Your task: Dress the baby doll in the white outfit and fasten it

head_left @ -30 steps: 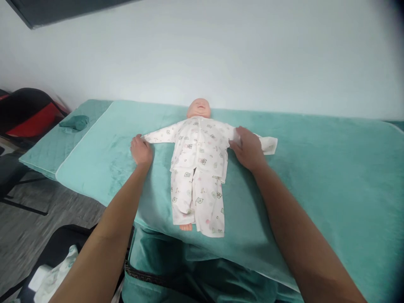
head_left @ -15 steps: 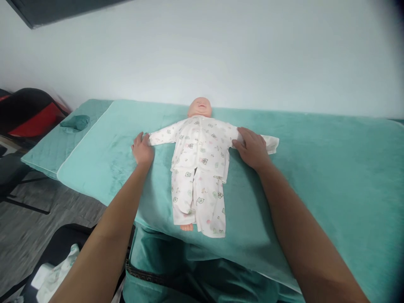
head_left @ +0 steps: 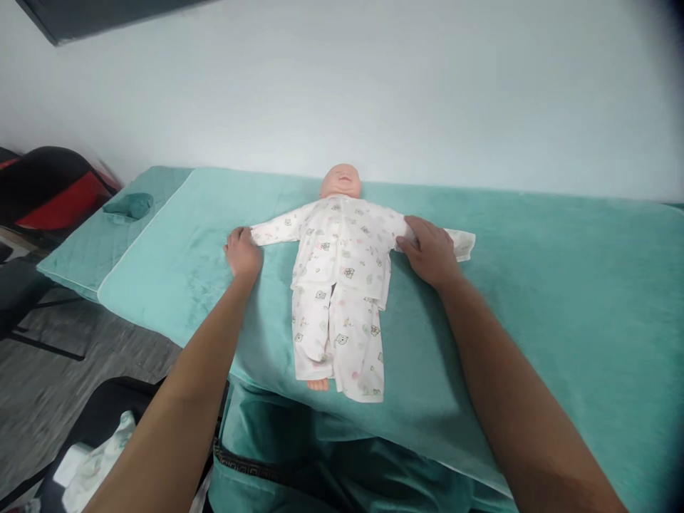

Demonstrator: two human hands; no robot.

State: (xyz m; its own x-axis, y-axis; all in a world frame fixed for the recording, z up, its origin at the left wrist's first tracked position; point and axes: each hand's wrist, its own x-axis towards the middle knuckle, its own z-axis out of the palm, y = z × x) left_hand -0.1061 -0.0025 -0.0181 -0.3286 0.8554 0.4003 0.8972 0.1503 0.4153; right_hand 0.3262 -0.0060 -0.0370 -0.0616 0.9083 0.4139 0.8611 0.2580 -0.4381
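Observation:
A baby doll (head_left: 342,182) lies face up on a green bed (head_left: 561,299), its head toward the wall. It wears a white patterned shirt (head_left: 342,242) and matching trousers (head_left: 357,349); toes of one foot show below a trouser leg. Both sleeves are spread sideways. My left hand (head_left: 243,253) is closed at the cuff of the left-hand sleeve; the doll's hand there is hidden. Over the middle of the other sleeve (head_left: 462,244), my right hand (head_left: 430,251) curls its fingers and thumb around the cloth. That sleeve's end sticks out flat beyond my hand.
A white wall (head_left: 342,85) runs behind the bed. Black chairs stand at the left, one with a red panel (head_left: 61,203). Whitish cloth (head_left: 96,470) lies on a near black seat (head_left: 115,399). A green pillow-like piece (head_left: 131,205) rests at the bed's left end.
The fingers of my left hand have drawn together at the cuff. My right hand stays on its sleeve. The doll lies as before, and the view has shifted very slightly.

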